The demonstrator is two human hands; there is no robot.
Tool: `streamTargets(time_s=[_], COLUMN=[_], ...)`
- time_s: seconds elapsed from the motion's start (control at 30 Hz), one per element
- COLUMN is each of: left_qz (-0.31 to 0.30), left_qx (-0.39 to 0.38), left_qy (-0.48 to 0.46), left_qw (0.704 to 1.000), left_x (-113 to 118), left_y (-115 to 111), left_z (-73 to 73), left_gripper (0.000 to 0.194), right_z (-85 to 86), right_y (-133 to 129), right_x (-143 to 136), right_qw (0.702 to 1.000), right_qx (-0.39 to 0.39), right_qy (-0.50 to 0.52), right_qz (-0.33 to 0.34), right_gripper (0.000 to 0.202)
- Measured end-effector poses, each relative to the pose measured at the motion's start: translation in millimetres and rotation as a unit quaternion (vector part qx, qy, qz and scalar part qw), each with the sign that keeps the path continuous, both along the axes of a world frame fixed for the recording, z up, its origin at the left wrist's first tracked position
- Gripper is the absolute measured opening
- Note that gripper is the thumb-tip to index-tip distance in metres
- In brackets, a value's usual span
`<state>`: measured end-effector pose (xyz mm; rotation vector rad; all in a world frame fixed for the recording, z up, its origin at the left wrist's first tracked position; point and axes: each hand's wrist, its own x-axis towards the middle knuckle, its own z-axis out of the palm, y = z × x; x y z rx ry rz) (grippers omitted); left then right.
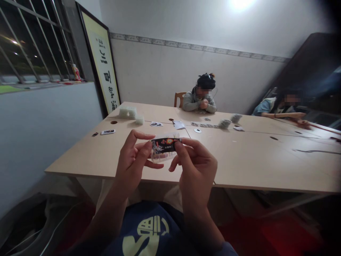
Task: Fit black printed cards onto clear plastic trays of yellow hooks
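Observation:
Above the near edge of the table, my two hands hold a small clear plastic case (157, 159) with a black printed label (165, 145) across it. My left hand (133, 156) pinches the left end of both between thumb and fingers. At the right end, the thumb of my right hand (198, 161) presses on the label, with the index finger behind. The label carries light characters and an orange-red burst. Whether it is stuck down along its whole length I cannot tell.
On the wooden table (87, 160) stand stacks of clear plastic pieces (128, 112), more stacks (225, 123), a white labelled pack (108, 132), papers (179, 124) and a round white piece (197, 131). One person (198, 99) sits opposite, another (279, 106) at the far right.

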<state>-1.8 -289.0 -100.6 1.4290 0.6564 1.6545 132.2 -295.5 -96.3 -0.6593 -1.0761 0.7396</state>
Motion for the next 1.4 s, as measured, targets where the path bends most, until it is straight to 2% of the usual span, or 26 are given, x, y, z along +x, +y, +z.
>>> streamTargets(time_s=[0.4,0.6,0.97,1.4], left_qz=[0.016,0.015,0.049,0.054], left_qx=[-0.013,-0.008,-0.004,-0.007], left_qy=[0.011,0.007,0.023,0.017], left_qw=[1.000,1.000,0.999,0.998], left_x=[0.0,0.3,2.6,3.4], left_y=[-3.6,-3.0,-6.2,-1.2], left_z=[1.0,1.2,2.1,0.7], left_gripper=[0.022,0.023,0.021,0.024], right_z=[2.7,3.2,4.4,3.5], right_y=[-0.7,-0.6,0.9,1.9], right_x=[-1.2,-1.7,-3.0,-3.1], right_qw=[1.000,1.000,0.999,0.999], right_qx=[-0.003,0.002,-0.016,-0.016], right_qy=[-0.022,-0.013,-0.027,-0.033], right_qz=[-0.018,-0.007,-0.016,-0.010], right_gripper=[0.005,0.005,0.007,0.008])
